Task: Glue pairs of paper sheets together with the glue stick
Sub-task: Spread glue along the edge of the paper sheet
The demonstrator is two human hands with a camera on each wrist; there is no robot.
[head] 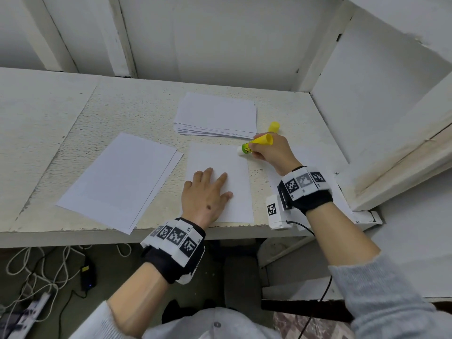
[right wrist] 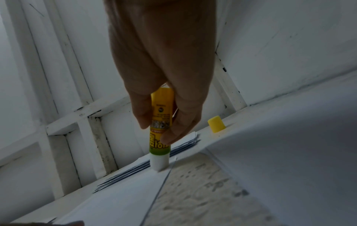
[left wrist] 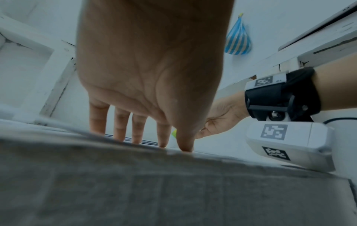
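My right hand (head: 271,152) grips the yellow-and-green glue stick (right wrist: 160,134), its white tip on the single white paper sheet (head: 220,167) at its one-o'clock corner. My left hand (head: 205,194) lies flat, pinning it. I'm gluing; next, steady strokes toward six.

A single white paper sheet (head: 220,167) lies flat at the table's front edge. The yellow glue stick (head: 254,145), uncapped, presses its white tip on that sheet's far right corner. A paper stack (head: 216,115) lies behind the sheet; a glued pair (head: 119,179) lies left of it.
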